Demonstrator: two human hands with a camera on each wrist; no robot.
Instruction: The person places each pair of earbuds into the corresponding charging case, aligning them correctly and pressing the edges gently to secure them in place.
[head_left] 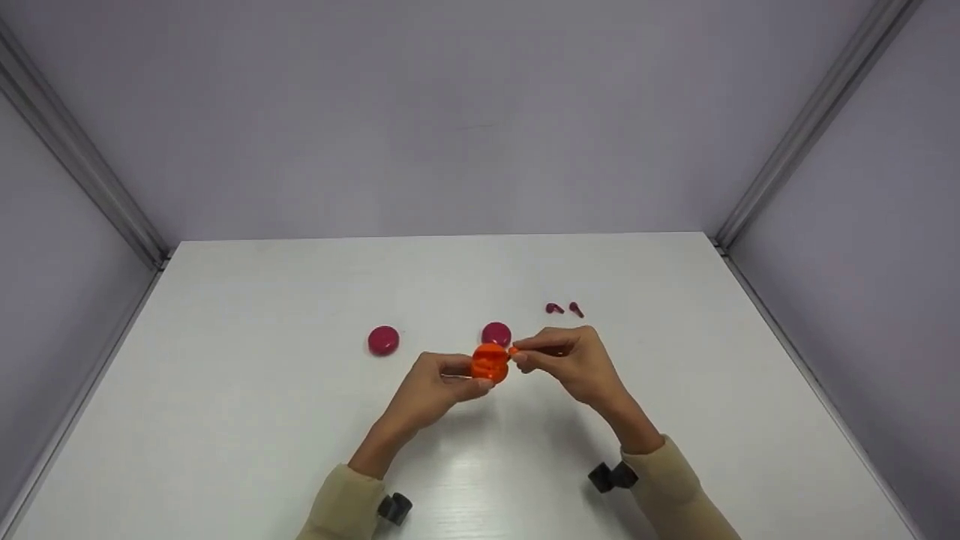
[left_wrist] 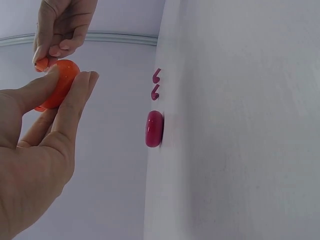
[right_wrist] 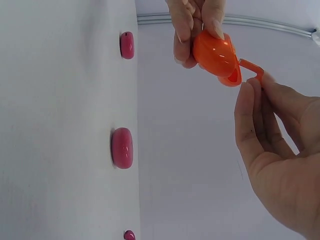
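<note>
My left hand [head_left: 450,382] holds a round orange case [head_left: 490,362] between thumb and fingers above the white table [head_left: 262,420]. The same orange case [right_wrist: 216,54] shows in the right wrist view and as an orange case [left_wrist: 59,85] in the left wrist view. My right hand [head_left: 551,356] pinches a small orange earpiece [right_wrist: 251,67] right beside the case's edge. Two magenta round cases lie on the table: one magenta case [head_left: 383,340] to the left, another magenta case [head_left: 496,333] just behind the hands. Two small magenta earpieces [head_left: 564,308] lie further right.
Grey walls with metal corner rails [head_left: 810,120] enclose the table on three sides. Black wrist camera mounts [head_left: 611,476] sit at both cuffs. The magenta case [left_wrist: 154,128] and magenta earpieces [left_wrist: 156,84] lie close behind the hands.
</note>
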